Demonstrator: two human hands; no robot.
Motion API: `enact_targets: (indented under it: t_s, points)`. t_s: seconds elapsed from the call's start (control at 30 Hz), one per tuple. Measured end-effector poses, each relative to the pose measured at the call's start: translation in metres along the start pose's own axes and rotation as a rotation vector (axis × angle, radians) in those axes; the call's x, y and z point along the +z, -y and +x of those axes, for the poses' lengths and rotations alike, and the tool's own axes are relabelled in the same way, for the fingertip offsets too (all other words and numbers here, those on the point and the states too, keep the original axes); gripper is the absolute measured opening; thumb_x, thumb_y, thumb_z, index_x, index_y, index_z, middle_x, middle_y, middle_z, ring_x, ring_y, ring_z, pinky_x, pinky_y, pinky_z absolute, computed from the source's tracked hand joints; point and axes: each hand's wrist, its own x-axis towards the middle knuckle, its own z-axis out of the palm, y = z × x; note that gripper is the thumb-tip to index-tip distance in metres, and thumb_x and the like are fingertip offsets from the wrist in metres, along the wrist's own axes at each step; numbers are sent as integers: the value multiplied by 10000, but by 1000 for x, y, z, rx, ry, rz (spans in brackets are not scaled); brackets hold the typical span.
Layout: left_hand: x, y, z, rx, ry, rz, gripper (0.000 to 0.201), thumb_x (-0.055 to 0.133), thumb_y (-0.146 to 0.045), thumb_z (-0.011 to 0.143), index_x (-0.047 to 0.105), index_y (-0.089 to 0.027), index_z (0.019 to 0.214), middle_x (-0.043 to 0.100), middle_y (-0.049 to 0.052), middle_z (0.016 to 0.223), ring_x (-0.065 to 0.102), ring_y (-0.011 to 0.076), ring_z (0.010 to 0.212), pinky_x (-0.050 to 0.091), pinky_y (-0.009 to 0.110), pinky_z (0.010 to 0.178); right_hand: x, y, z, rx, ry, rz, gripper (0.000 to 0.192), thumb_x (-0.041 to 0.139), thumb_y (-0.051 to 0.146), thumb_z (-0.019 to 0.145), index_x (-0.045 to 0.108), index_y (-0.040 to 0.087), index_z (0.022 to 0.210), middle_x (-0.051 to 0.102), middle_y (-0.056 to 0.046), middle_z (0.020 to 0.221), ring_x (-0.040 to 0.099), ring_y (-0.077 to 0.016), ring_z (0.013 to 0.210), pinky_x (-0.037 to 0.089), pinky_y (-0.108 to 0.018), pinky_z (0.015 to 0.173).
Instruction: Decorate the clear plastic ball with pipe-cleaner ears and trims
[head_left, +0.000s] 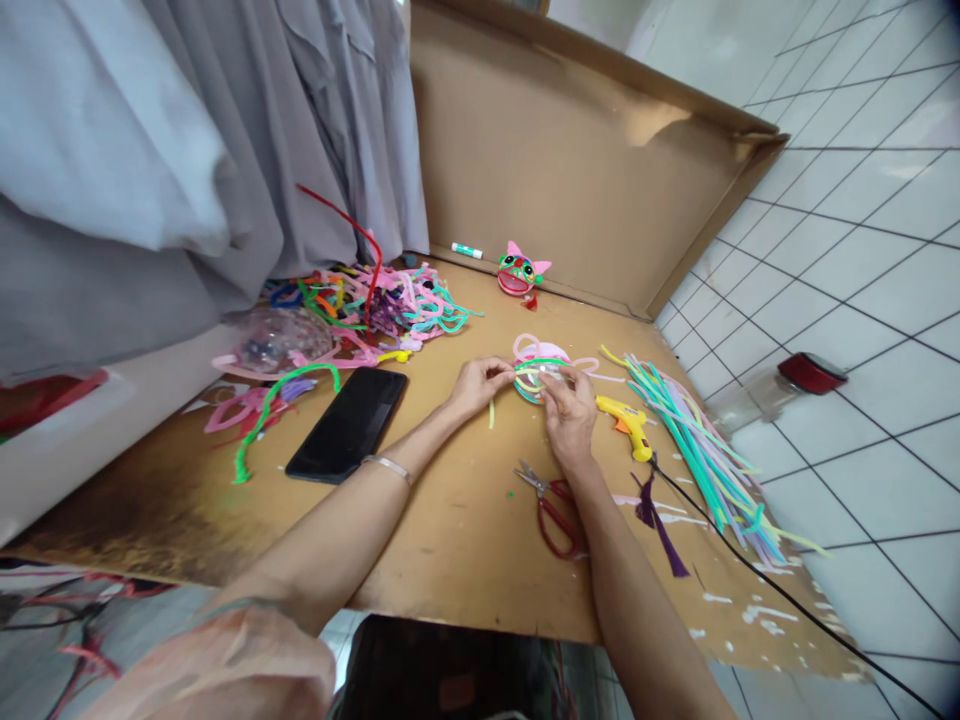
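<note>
A small round piece of bent pipe cleaners (529, 390), with green, teal and pale yellow strands, is between my two hands at the middle of the table. My left hand (481, 386) pinches the left end of its pale yellow strand with thumb and fingertips. At the right side of the piece, my right hand (570, 412) has its fingers closed on it. Pink pipe cleaner loops (531, 346) lie just behind. A short yellow offcut (492, 414) rests beside my left hand. Red-handled scissors (553, 508) lie partly open by my right wrist.
A yellow glue gun (628, 426) with a black cord lies right of my right hand, beside a pipe cleaner bundle (682, 450). A phone (346, 425) and tangled pipe cleaners (397, 305) are at left. A pink-eared figure (517, 272) stands at the cardboard wall (555, 170).
</note>
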Motion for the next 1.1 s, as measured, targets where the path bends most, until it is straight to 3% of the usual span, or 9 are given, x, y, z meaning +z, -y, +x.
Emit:
enact_targets:
  t_s: [0.67, 1.1]
  points:
    - [4, 4, 0, -62, 11, -104, 129, 661, -262, 738, 728, -153, 756, 763, 78, 1002, 691, 215, 963, 494, 360, 946, 1, 3, -3, 0, 22, -98, 266, 556, 125, 837, 688, 242, 1036, 556, -104, 1152, 529, -249, 1077, 483, -448, 910]
    - [6, 5, 0, -89, -52, -84, 164, 701, -307, 698, 723, -151, 745, 767, 74, 902, 688, 189, 814, 530, 333, 839, 2, 2, -2, 5, -6, -85, 264, 535, 138, 835, 693, 240, 1021, 564, -99, 1123, 548, -247, 1064, 498, -454, 905]
